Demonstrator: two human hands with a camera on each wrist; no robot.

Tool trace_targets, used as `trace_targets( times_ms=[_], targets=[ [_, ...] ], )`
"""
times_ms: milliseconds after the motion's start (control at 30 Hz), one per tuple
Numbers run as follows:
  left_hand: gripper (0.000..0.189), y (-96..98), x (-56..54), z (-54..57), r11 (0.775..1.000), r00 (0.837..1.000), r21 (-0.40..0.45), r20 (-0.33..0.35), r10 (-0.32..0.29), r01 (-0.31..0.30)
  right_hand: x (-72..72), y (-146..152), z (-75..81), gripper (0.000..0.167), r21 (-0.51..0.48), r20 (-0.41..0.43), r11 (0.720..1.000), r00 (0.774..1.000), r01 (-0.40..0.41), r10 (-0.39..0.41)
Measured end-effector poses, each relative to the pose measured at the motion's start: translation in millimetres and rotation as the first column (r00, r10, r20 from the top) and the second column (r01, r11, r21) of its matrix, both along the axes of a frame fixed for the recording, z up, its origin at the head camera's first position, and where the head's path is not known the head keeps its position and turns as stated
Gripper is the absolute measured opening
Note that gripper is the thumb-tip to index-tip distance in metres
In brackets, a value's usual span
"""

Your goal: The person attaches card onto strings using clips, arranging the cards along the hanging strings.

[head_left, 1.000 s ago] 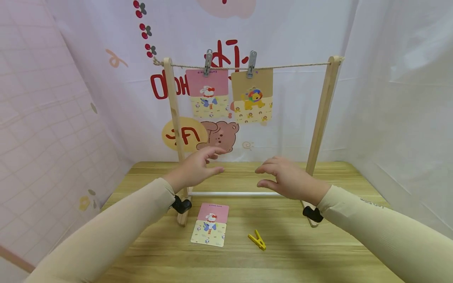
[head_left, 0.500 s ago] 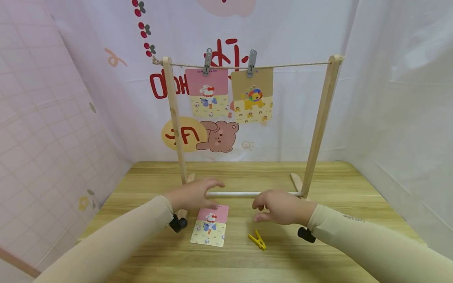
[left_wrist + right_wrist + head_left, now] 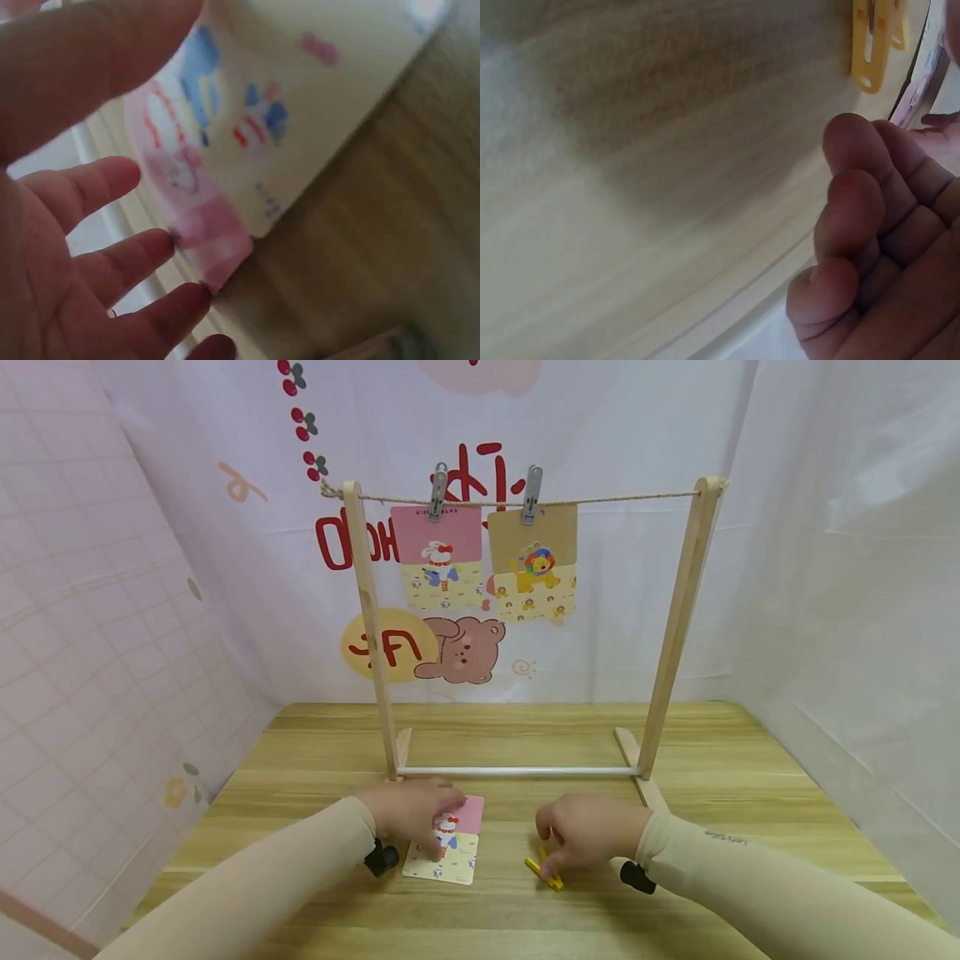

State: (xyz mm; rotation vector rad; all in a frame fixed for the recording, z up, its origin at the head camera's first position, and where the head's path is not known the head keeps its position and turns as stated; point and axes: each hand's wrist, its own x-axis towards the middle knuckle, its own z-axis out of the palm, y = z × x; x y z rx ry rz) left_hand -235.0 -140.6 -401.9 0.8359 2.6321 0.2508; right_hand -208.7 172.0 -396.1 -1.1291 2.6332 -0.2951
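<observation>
On the table lies a pink and pale-yellow card [image 3: 459, 862] with a white rabbit picture. My left hand [image 3: 411, 810] hovers at its left side, thumb over the picture. In the left wrist view the spread fingers [image 3: 127, 259] reach along the card's pink end. My right hand [image 3: 596, 828] comes down over a yellow clothespin [image 3: 556, 885], its thumb overlapping the clip in the head view. From the right wrist the clothespin [image 3: 881, 49] shows just beyond the loosely bent fingers [image 3: 855, 210], with a gap between.
Behind the hands stands a wooden frame [image 3: 678, 627] with a string [image 3: 622, 498] across its top. Two grey clothespins [image 3: 532, 495] hold a pink rabbit card [image 3: 442, 539] and a tan lion card [image 3: 532, 531] there. A white bar [image 3: 517, 771] joins the posts low down.
Both hands have come down from in front of the frame toward the table, the left to the card, the right to the yellow clothespin. The card and clothespin have not moved.
</observation>
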Motion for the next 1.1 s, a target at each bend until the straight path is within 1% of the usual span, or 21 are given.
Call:
trace_targets(
  times_ms=[133, 267, 400, 533, 633, 900, 1100],
  targets=[
    [0.082, 2.9, 2.4, -0.2, 0.999, 1.000, -0.030, 0.001, 0.027, -0.027, 0.3, -1, -2.5, 0.033, 0.019, 0.047, 1.000, 0.999, 0.025, -0.026],
    [0.084, 8.9, 5.1, 2.2, 0.996, 0.999, -0.066, -0.012, 0.053, -0.054, -1.0, 0, -4.2, 0.027, 0.011, 0.086, 1.000, 0.996, 0.023, -0.024],
    [0.084, 13.5, 7.3, 3.7, 0.995, 0.997, -0.068, -0.028, 0.074, -0.076, -4.0, -1, -8.1, 0.024, -0.007, 0.139, 0.999, 0.990, 0.033, -0.031],
    [0.081, 15.5, 8.1, 5.8, 0.994, 0.995, -0.059, -0.039, 0.092, -0.094, -4.9, -3, -9.8, 0.024, -0.022, 0.185, 0.999, 0.982, 0.046, -0.041],
    [0.080, 15.5, 8.2, 6.3, 0.994, 0.995, -0.053, -0.045, 0.094, -0.097, -3.5, -5, -8.4, 0.025, -0.022, 0.203, 0.998, 0.978, 0.061, -0.055],
    [0.080, 14.9, 7.9, 2.7, 0.994, 0.994, -0.042, -0.053, 0.095, -0.097, -0.7, -9, -5.2, 0.024, -0.005, 0.214, 0.996, 0.973, 0.086, -0.083],
    [0.082, 13.3, 5.9, 0.3, 0.994, 0.994, -0.033, -0.044, 0.101, -0.103, 0.0, -12, -3.9, 0.021, 0.010, 0.231, 0.994, 0.967, 0.112, -0.111]
  ],
)
